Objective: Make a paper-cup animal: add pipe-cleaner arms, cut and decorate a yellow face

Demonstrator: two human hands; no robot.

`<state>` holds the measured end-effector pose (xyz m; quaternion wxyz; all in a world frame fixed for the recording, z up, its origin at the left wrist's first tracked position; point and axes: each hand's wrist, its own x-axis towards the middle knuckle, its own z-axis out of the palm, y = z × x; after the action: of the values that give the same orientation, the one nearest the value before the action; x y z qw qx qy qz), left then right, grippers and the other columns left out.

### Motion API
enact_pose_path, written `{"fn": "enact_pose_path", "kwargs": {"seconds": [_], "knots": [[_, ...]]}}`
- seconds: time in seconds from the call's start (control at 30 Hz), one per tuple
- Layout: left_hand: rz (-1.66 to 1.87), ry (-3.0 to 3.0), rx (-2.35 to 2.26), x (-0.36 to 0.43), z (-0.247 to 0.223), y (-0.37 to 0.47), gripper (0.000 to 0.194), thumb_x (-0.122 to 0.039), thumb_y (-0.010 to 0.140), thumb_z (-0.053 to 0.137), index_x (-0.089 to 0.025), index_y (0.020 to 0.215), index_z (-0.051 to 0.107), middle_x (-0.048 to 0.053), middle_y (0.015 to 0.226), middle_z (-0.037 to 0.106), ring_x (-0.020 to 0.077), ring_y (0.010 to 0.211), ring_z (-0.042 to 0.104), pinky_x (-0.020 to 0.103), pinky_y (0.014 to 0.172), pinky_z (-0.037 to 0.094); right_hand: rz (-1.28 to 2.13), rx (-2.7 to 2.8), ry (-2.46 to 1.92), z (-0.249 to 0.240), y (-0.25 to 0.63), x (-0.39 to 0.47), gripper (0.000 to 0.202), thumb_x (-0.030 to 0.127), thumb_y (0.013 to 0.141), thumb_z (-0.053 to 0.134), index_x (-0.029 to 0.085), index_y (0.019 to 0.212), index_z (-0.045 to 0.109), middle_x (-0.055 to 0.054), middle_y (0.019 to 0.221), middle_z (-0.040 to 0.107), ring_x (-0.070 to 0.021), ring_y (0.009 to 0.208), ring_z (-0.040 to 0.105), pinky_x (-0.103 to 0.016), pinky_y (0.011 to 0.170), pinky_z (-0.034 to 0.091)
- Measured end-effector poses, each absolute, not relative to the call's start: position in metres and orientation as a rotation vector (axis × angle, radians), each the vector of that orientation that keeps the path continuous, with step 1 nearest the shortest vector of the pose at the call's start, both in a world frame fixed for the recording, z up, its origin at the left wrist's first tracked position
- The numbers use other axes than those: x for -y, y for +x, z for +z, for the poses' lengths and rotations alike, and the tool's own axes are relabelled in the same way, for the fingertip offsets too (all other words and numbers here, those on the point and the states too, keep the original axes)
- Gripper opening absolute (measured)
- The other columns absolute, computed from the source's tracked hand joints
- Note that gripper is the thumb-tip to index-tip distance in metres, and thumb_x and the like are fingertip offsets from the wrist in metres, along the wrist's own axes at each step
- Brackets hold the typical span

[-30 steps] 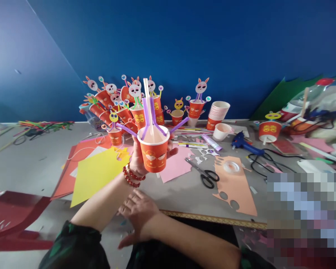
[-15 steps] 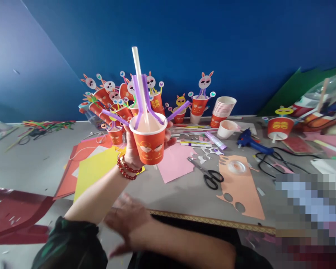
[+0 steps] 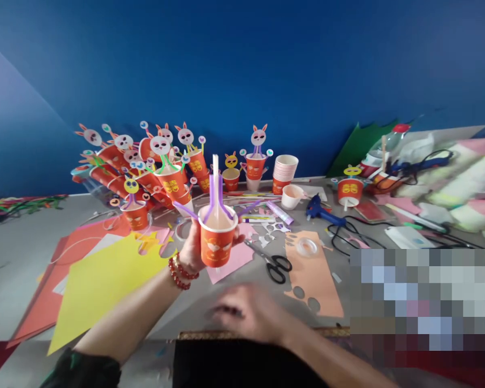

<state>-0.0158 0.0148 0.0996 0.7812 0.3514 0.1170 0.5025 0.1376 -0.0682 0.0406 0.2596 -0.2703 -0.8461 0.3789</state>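
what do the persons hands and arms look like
Red beaded bracelets, with gold-coloured parts, circle the wrist of the left hand. A dark sleeve with green touches covers that arm higher up. The right hand is blurred; its visible forearm is bare.

Past the left hand [image 3: 191, 252] it's all plain blue wall [image 3: 242, 70], darker up high and paler way off to the left, with a slanted line cutting across there. Grey tabletop [image 3: 12, 253] stretches out under both hands, and there's some goldish trim [image 3: 198, 335] along its near edge, by the right hand [image 3: 246, 312].
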Motion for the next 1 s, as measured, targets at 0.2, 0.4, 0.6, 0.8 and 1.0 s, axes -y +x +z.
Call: {"fn": "enact_pose_path", "kwargs": {"seconds": [0.2, 0.4, 0.6, 0.8, 1.0], "knots": [[0.908, 0.587, -0.206, -0.010, 0.060, 0.009, 0.068, -0.064, 0.065, 0.079, -0.015, 0.110, 0.071, 0.010, 0.107, 0.073, 0.0201, 0.085, 0.067, 0.039, 0.093, 0.050, 0.956, 1.638, -1.076, 0.076, 0.218, 0.007, 0.024, 0.042, 0.092, 0.061, 0.022, 0.102, 0.069, -0.007, 0.097, 0.072, -0.0195, 0.080, 0.067, -0.027, 0.068, 0.053], [0.808, 0.518, -0.224, -0.012, 0.025, 0.019, 0.067, -0.069, 0.069, 0.074, -0.013, 0.106, 0.074, 0.011, 0.094, 0.075, 0.0220, 0.081, 0.068, 0.037, 0.087, 0.050, 1.174, 1.687, -0.587, 0.076, 0.223, -0.019, 0.029, 0.038, 0.089, 0.069, 0.023, 0.113, 0.064, -0.009, 0.118, 0.061, -0.0232, 0.111, 0.059, -0.036, 0.093, 0.051], [0.759, 0.445, -0.263, -0.012, 0.003, 0.021, 0.053, -0.061, 0.076, 0.071, -0.014, 0.101, 0.077, 0.014, 0.095, 0.076, 0.0260, 0.078, 0.071, 0.037, 0.073, 0.052, 1.251, 1.741, -0.446, 0.063, 0.230, -0.025, 0.020, 0.034, 0.090, 0.069, 0.021, 0.105, 0.071, -0.009, 0.110, 0.063, -0.0224, 0.108, 0.060, -0.037, 0.093, 0.049], [0.716, 0.391, -0.314, -0.008, -0.006, 0.021, 0.050, -0.057, 0.076, 0.072, -0.014, 0.102, 0.076, 0.014, 0.088, 0.076, 0.0265, 0.074, 0.071, 0.038, 0.076, 0.053, 1.294, 1.759, -0.446, 0.061, 0.231, -0.025, 0.019, 0.024, 0.088, 0.072, 0.021, 0.106, 0.071, -0.009, 0.111, 0.060, -0.0210, 0.105, 0.061, -0.036, 0.094, 0.048], [0.659, 0.413, -0.262, -0.003, -0.018, 0.014, 0.045, -0.056, 0.080, 0.068, -0.016, 0.101, 0.076, 0.012, 0.098, 0.075, 0.0270, 0.088, 0.071, 0.035, 0.082, 0.053, 1.309, 1.767, -0.401, 0.062, 0.228, -0.026, 0.019, 0.027, 0.087, 0.071, 0.021, 0.105, 0.070, -0.009, 0.109, 0.059, -0.0203, 0.102, 0.061, -0.035, 0.091, 0.048]]}}
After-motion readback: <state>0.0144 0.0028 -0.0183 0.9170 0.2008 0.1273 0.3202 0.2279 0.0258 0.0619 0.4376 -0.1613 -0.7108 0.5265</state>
